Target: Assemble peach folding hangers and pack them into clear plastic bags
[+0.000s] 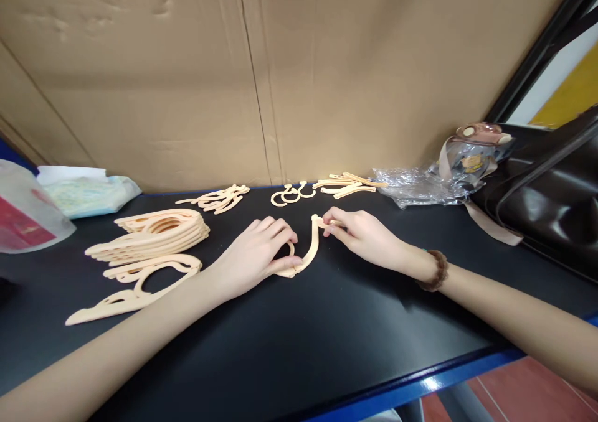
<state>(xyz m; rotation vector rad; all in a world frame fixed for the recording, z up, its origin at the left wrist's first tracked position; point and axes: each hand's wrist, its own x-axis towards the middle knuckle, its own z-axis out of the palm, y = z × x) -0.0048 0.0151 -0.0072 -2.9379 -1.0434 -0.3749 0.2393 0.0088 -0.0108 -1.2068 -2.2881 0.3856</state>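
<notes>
A curved beige plastic hanger part [311, 248] lies over the middle of the black table. My left hand [256, 253] is closed on its lower end, fingers and thumb around it, so part of it is covered. At the upper end of the curve, my right hand [367, 238] pinches a slim beige piece, mostly hidden by the fingers, against the tip. To the left of my left hand is a stack of folded beige hangers [159, 238], with a separate one [163, 294] in front.
Along the back lie loose hanger arms [219, 199], hooks [292, 196] and straight bars [350, 188]. Crumpled clear plastic [406, 188], a clear bottle [471, 160] and a dark bag [555, 192] stand right. A tissue pack [93, 195] and a translucent container [28, 213] are left. Cardboard [350, 79] rises behind.
</notes>
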